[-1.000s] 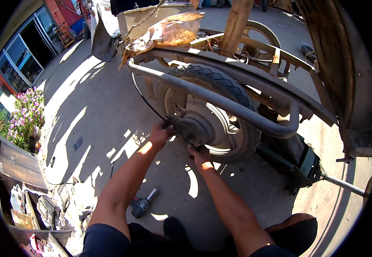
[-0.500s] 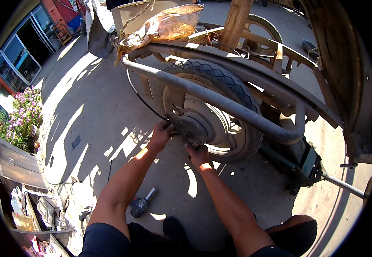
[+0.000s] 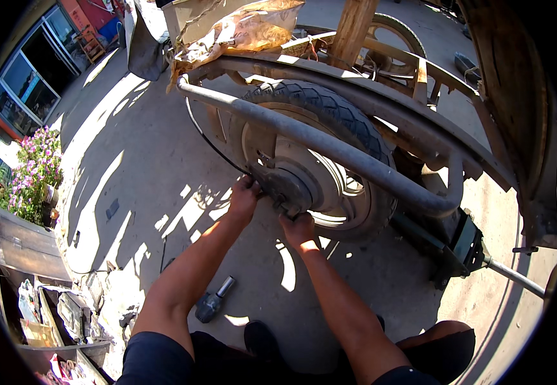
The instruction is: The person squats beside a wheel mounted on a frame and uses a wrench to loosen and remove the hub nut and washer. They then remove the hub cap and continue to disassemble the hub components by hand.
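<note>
Over the last second little has changed: the view has tilted slightly, while the person's bare left hand [image 3: 245, 200] and bare right hand [image 3: 299, 230] have stayed at the dark, round metal hub plate [image 3: 286, 186] on the near face of the spoked, black-tyred wheel [image 3: 320, 183]. No part has visibly come free, so the handling seems to remain at one spot. The left hand's grip is narrow, fingers bunched where a thin black cable [image 3: 215, 150] meets the plate; the right hand's fingers curl at the plate's lower edge. What either grip holds is hidden, so it cannot be told.

A bent grey metal tube [image 3: 329, 144] crosses in front of the wheel. Right of the wheel stands a dark green metal jack [image 3: 461, 247] with a pale handle. On the grey concrete floor [image 3: 329, 289], nearer the person than the wheel, lies a dark power tool [image 3: 209, 308] with a silver nose. Far left of the wheel are a compartmented wooden box [image 3: 18, 240], a pink-flowered plant [image 3: 34, 170] and a glass-fronted building [image 3: 25, 74]; sunlight and shadow streak the floor.
</note>
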Tool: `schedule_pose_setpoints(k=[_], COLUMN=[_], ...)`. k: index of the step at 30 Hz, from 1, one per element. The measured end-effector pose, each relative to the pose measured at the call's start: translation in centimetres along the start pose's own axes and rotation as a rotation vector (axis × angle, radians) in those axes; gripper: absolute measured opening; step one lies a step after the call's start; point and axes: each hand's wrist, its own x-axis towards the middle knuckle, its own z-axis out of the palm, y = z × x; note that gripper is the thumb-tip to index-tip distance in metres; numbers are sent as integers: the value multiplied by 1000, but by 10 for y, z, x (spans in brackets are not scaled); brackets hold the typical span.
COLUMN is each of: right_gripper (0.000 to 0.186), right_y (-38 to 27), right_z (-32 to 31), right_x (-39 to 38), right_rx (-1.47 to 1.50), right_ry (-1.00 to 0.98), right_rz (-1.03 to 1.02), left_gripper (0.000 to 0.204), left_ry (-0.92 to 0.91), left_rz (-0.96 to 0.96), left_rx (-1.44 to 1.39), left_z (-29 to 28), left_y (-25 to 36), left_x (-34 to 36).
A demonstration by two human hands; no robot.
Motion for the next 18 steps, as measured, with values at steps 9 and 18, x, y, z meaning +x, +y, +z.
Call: schedule_pose_setpoints(k=[9,18], right_gripper=[29,31], right_y=[-7,-11], right_z=[-8,-14], right_x=[0,0], right_rx=[15,-37], right_ry=[-103,-130], right_rz=[161,142], left_gripper=[22,21], left_ry=[39,33], left_rz=[-5,0], left_rx=[-30,51], left_z=[1,-8], left_y=[-3,-14], left_x=[-1,9])
